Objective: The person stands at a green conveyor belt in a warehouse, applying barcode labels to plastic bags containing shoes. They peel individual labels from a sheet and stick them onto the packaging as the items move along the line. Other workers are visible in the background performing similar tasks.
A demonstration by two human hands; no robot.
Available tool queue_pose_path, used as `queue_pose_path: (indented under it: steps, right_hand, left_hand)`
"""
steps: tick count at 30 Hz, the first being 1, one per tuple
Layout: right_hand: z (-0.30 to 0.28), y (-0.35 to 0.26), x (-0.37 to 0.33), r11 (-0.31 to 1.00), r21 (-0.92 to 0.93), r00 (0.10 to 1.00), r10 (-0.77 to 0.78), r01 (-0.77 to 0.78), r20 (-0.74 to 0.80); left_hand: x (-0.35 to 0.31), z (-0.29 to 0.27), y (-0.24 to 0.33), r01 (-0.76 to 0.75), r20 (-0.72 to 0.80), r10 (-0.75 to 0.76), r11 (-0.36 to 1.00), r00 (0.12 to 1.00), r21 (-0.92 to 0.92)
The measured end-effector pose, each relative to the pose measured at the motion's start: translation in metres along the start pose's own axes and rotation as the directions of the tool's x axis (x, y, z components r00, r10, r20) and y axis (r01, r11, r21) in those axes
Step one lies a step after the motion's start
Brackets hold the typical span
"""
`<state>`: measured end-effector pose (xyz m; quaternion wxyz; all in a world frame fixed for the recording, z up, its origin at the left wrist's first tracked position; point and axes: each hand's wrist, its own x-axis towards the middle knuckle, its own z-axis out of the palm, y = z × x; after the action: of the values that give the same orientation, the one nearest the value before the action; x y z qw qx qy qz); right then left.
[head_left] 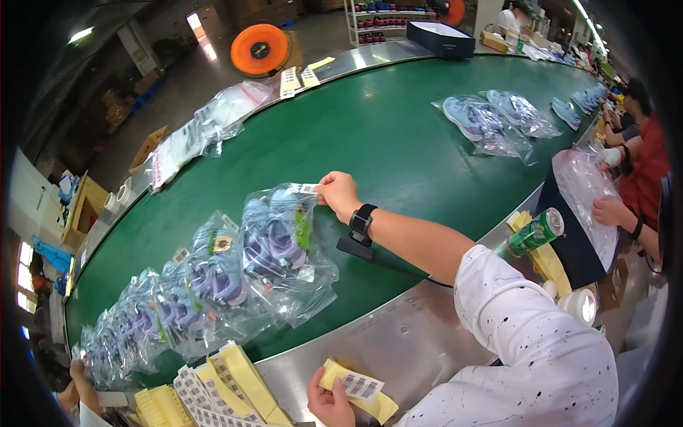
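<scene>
My right hand (340, 193) reaches across the green belt (384, 164), with a dark strap and device on its wrist. Its fingers are pinched on the end of a small white barcode label (307, 188), against the top corner of a clear plastic bag (302, 288). Inside that bag lies a pair of light blue and lilac shoes (274, 235) with a green tag. Close to my body, my left hand (329, 404) grips a yellow-backed sheet of labels (361, 386) between thumb and fingers.
Several more bagged shoes (213, 274) line the belt to the left. Stacked label sheets (228, 388) lie at the near metal edge. Two bagged pairs (491, 121) sit far right. A green can (537, 231) stands near a co-worker's hands (612, 213). Plastic bags (206, 128) rest on the far edge.
</scene>
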<state>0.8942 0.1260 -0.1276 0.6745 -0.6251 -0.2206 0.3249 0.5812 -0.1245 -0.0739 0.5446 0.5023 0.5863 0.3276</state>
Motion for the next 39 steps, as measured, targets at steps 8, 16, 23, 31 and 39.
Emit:
queue_pose_path:
  steps: [8, 16, 23, 31, 39]
  right_hand:
    - [-0.176, -0.041, 0.102, 0.479, -0.802, 0.791, -0.611, 0.357, -0.013]
    - [-0.362, -0.067, 0.108, -0.224, -0.971, 0.939, -0.344, -0.081, 0.001]
    - [-0.228, -0.068, 0.065, -0.018, -0.988, 0.929, -0.338, 0.150, 0.148]
    - [-0.050, -0.071, -0.193, 0.682, -0.104, 0.497, -0.410, 0.723, 0.764]
    - [-0.044, -0.044, -0.283, 0.948, -0.094, 0.432, -0.049, 0.304, 0.900]
  left_hand:
    - [-0.004, 0.011, 0.010, -0.049, -0.045, 0.045, 0.994, 0.998, -0.095]
    - [0.007, 0.001, -0.019, -0.082, -0.065, 0.064, 0.946, 0.996, -0.314]
    - [0.010, -0.007, -0.032, -0.109, -0.062, 0.095, 0.947, 0.994, -0.302]
    - [0.001, -0.008, -0.007, -0.102, -0.094, 0.077, 0.948, 0.993, -0.300]
    - [-0.018, -0.015, 0.017, -0.305, -0.237, 0.249, 0.922, 0.939, -0.240]
